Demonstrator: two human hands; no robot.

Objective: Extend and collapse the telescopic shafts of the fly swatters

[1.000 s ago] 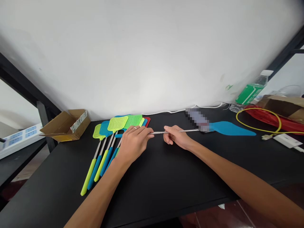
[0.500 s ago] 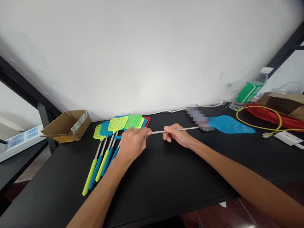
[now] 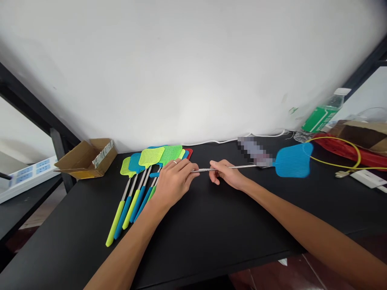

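Note:
A blue fly swatter (image 3: pixel 293 161) is held sideways above the black table by both hands. My left hand (image 3: pixel 177 177) is closed around the left part, where the blue handle meets the metal rod; a short blue end sticks out to its left. With thumb and fingers, my right hand (image 3: pixel 225 173) pinches the thin rod near its middle. The swatter's square mesh head faces me broadly at the right. Several fly swatters lie in a fanned row at the left, among them a yellow-green swatter (image 3: pixel 151 157), a blue swatter (image 3: pixel 135 163) and a green swatter (image 3: pixel 172 154). My left arm partly covers their handles.
An open cardboard box (image 3: pixel 87 163) stands at the back left, near a white power strip (image 3: pixel 33 175). A blurred-out item (image 3: pixel 254 149) lies behind the rod. At right are a plastic bottle (image 3: pixel 323 114), a yellow cable (image 3: pixel 356 151), a white adapter (image 3: pixel 367 178) and a red bag (image 3: pixel 341 149).
The held swatter has turned about its rod, so its head now shows broad and square instead of slanted. Both hands keep their grip in nearly the same place.

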